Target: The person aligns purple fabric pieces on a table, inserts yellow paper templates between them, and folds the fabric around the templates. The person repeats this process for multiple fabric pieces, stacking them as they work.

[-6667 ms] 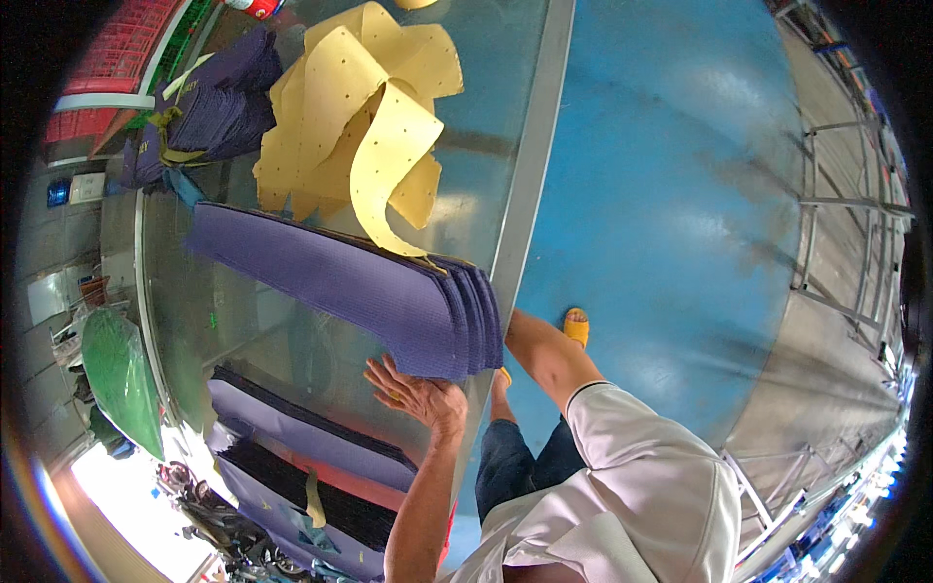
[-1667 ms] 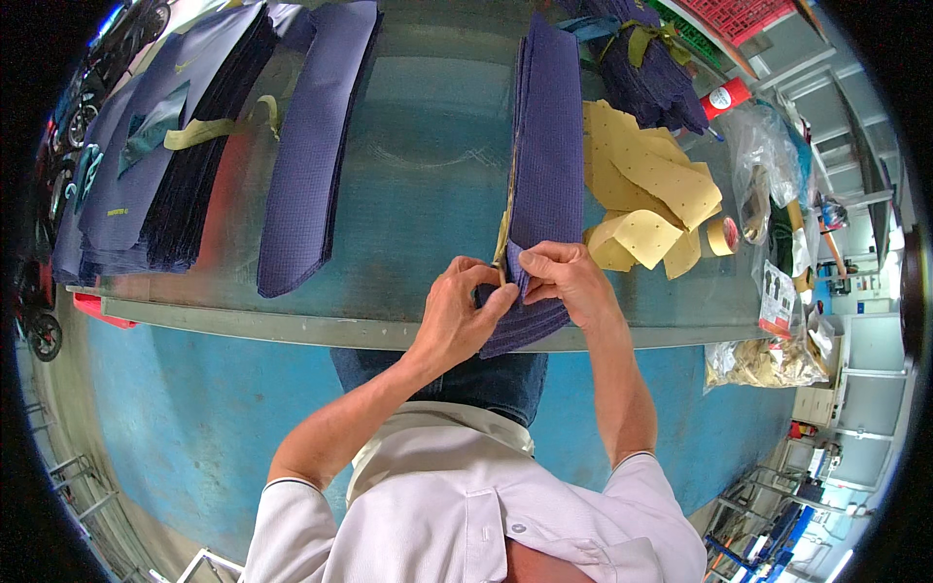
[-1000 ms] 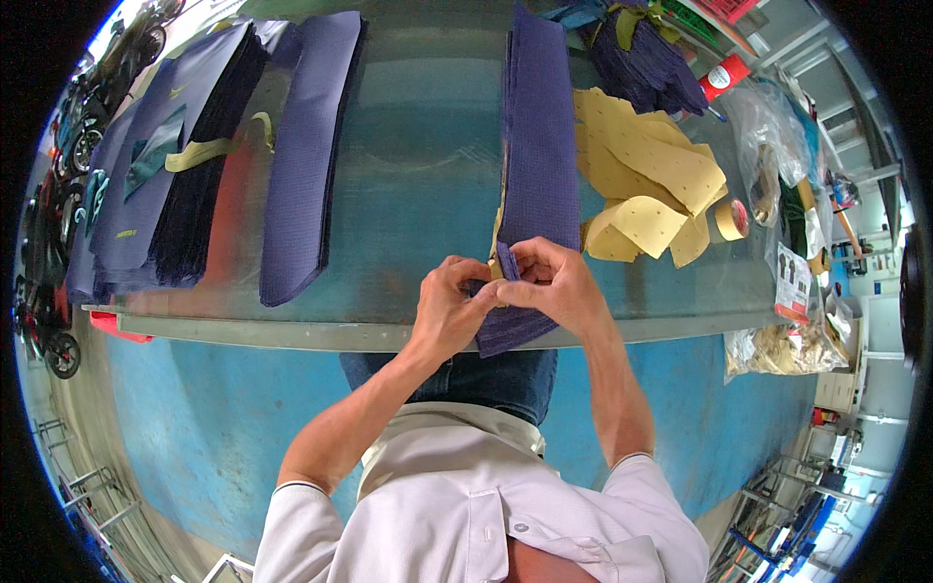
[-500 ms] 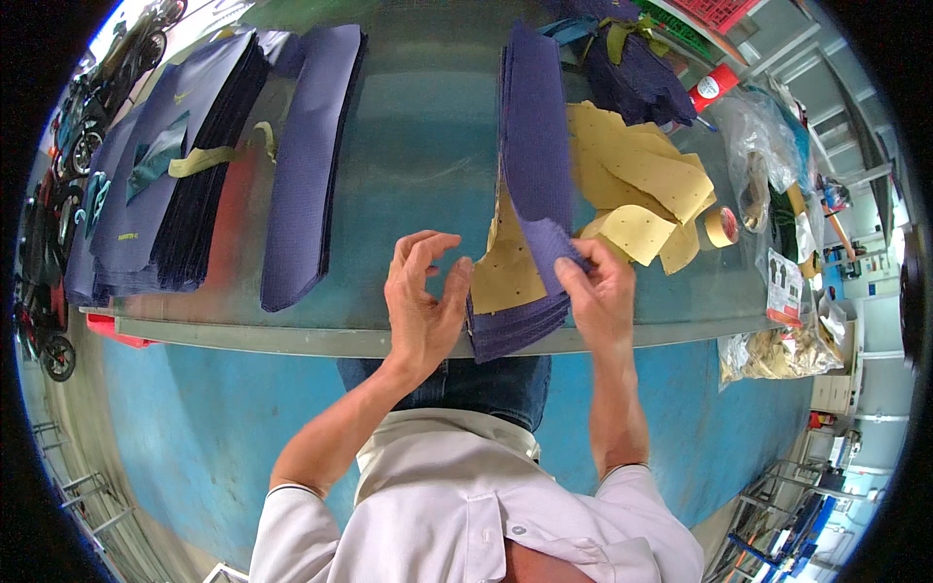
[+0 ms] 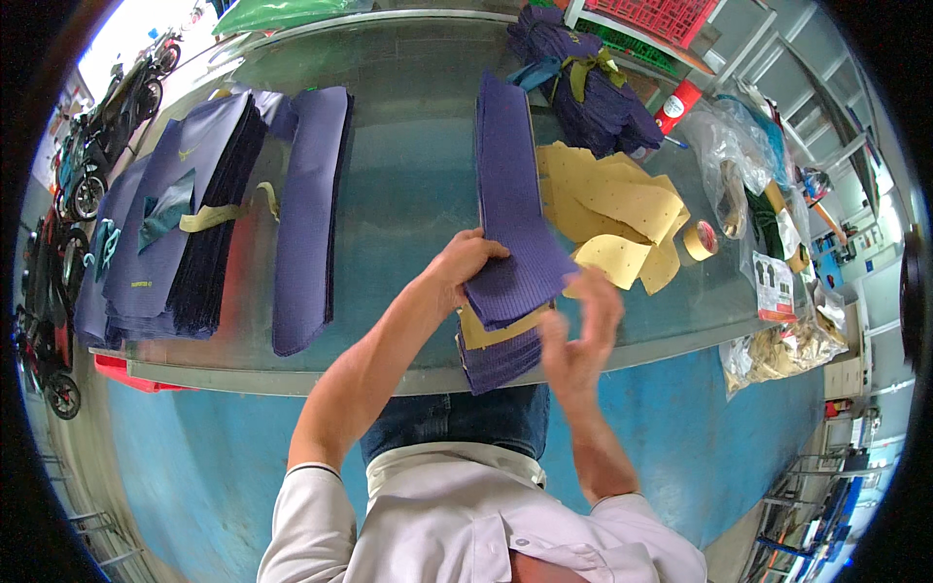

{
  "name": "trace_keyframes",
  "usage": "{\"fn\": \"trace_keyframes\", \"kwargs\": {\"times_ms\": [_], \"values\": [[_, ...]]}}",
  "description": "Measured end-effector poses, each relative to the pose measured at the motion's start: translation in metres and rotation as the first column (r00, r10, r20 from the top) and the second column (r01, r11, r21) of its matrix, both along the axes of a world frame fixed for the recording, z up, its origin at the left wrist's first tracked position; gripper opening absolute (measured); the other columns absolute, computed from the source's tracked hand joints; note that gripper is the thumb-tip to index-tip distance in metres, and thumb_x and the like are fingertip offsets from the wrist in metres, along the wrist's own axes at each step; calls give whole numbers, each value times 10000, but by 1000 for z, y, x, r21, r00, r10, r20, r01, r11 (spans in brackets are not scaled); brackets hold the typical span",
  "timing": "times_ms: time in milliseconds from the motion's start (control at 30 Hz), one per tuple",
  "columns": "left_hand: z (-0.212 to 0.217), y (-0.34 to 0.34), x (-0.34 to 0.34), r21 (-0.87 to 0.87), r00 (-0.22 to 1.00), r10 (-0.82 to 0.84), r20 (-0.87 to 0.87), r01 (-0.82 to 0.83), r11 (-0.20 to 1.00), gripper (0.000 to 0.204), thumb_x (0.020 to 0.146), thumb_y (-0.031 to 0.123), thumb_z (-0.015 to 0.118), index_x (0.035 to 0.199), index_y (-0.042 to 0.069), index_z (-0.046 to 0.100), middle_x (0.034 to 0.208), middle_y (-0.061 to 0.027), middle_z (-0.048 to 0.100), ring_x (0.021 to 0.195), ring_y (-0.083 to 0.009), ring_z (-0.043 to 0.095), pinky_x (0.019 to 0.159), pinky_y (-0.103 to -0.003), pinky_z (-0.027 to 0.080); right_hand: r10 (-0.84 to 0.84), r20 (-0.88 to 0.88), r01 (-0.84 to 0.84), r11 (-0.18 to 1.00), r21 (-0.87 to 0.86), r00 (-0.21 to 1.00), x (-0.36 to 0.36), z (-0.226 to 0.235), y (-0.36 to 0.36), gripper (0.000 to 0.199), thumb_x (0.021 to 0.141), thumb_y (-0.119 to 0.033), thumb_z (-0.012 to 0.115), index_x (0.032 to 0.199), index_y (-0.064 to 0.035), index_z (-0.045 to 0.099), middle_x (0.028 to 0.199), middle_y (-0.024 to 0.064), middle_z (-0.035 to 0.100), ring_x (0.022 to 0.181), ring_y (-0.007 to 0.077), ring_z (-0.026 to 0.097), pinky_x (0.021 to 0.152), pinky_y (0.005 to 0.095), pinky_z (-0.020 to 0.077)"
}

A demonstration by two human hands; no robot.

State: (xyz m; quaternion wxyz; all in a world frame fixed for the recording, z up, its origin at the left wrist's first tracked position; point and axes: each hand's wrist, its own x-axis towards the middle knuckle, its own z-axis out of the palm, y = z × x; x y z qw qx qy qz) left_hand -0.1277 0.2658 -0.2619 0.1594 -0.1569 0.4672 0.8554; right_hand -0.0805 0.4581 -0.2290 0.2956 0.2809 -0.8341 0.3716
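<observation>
The purple stack (image 5: 510,209) lies lengthwise on the glass table (image 5: 408,194), its near end hanging past the front edge, and the top sheets there are lifted up off a yellow paper sheet (image 5: 486,333) that shows between the layers. The left hand (image 5: 465,264) is on that raised end, fingers curled over its left edge and gripping the top purple sheets. The right hand (image 5: 581,335) hangs just to the right of the stack, blurred, fingers spread wide and holding nothing, close to the lifted corner but whether it touches cannot be told. Just right of the stack, more yellow papers (image 5: 612,209) with small holes lie overlapping on the table, and a tape roll (image 5: 700,240) sits beside them. Beyond the far end, a tied purple bundle (image 5: 583,83) rests near a red can (image 5: 677,105). Further right, clear plastic bags (image 5: 748,185) pile up at the table's edge. Well off to the left, a narrow purple pile (image 5: 309,219) lies beside a thicker dark stack (image 5: 190,214) with a yellow strap across it. Below the table runs a blue floor (image 5: 194,457).
</observation>
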Motion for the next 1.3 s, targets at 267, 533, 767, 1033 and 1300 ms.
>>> {"fn": "trace_keyframes", "kwargs": {"times_ms": [267,533,767,1033,1300], "values": [[26,26,46,-218,992,-51,-116,25,976,319,885,46,491,1196,-23,514,1033,-115,637,886,-193,652,750,-295,545,759,649,357,593,-722,53,-17,-2,21,459,898,-223,615,1276,13,508,1146,95,619,1017,233,617,871,335,507],[-27,-4,-24,-255,983,182,-37,-186,949,265,935,127,514,1153,-23,532,1028,-131,643,895,-237,649,786,-395,531,508,828,24,849,-527,237,50,18,33,380,799,-12,589,1175,35,560,1061,82,638,949,169,596,872,312,469],[-40,-17,-82,-296,961,241,-136,-272,916,343,890,43,593,1206,-31,482,1015,-144,650,872,-250,651,775,-415,537,341,886,-172,938,-300,314,100,2,71,321,860,-134,638,1145,-2,570,979,124,657,880,179,610,817,327,488],[42,-84,-99,-445,847,326,-420,-505,740,368,843,33,644,1175,-31,498,1083,-165,631,973,-226,609,835,-386,512,375,756,-197,927,-320,536,69,3,-7,367,840,-106,628,1171,26,543,1013,197,652,904,310,644,813,372,489],[14,-190,-116,-935,984,157,82,22,354,678,802,300,723,1277,-64,404,1160,-220,593,1033,-293,609,826,-396,524,229,839,58,954,-295,493,45,-87,-138,309,835,-130,585,1071,58,516,894,255,586,854,367,570,761,442,457]]}}
